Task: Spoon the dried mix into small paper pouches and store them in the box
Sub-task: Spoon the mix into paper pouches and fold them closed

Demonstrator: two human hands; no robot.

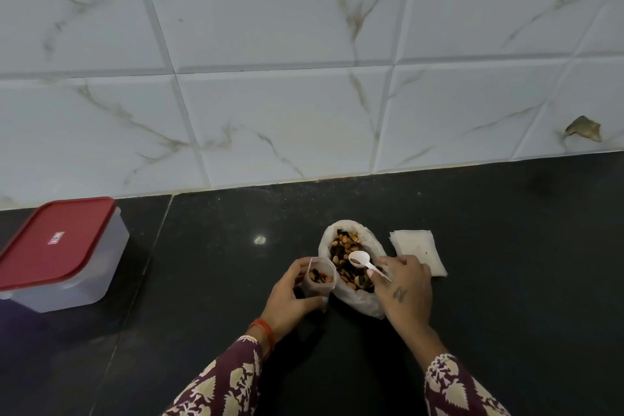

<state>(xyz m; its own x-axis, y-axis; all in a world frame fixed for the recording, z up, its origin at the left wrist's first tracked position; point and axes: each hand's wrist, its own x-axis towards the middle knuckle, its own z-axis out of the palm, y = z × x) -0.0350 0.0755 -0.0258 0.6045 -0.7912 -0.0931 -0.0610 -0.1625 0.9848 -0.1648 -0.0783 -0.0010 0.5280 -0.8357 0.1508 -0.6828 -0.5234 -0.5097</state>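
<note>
An open white bag of dried mix [347,257] lies on the black counter [506,246]. My right hand [403,287] pinches a small white plastic spoon [366,263], whose empty bowl hovers over the mix. Left of the bag, my left hand [290,297] grips a small open paper pouch [320,280] upright, with some mix inside. A stack of flat empty pouches [418,252] lies just right of the bag. The clear box with a red lid [57,246] sits closed at the far left.
A white marble-tiled wall [304,78] rises behind the counter. One tile has a chipped hole [584,128] at the right. Dark bare counter stretches between the box and my hands.
</note>
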